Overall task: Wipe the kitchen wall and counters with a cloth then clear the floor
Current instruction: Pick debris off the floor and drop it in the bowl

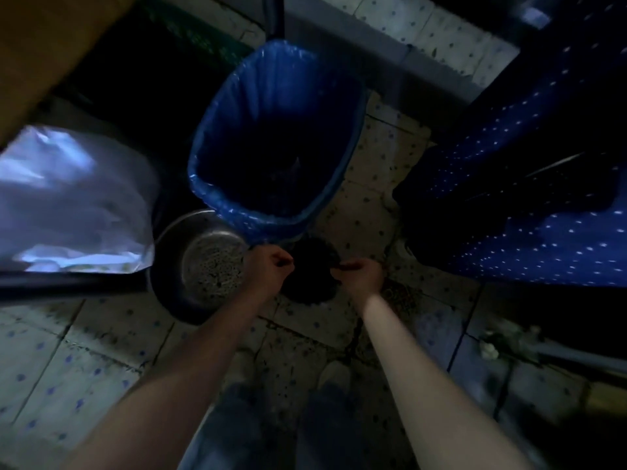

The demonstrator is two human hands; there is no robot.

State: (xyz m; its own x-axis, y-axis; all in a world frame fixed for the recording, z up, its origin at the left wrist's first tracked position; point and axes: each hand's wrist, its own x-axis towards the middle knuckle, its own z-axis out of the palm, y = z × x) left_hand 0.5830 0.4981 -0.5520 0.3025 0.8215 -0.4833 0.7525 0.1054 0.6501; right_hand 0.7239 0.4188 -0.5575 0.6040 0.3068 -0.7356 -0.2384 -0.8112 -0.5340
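Two hands (269, 266) (359, 274) gripping dark bag (310, 283), no legible writing

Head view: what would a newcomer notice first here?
The bin with a blue liner fills the upper centre, standing on the tiled floor. Just below it the left hand and right hand hold a dark bundle between them. A metal bowl sits left of the hands.
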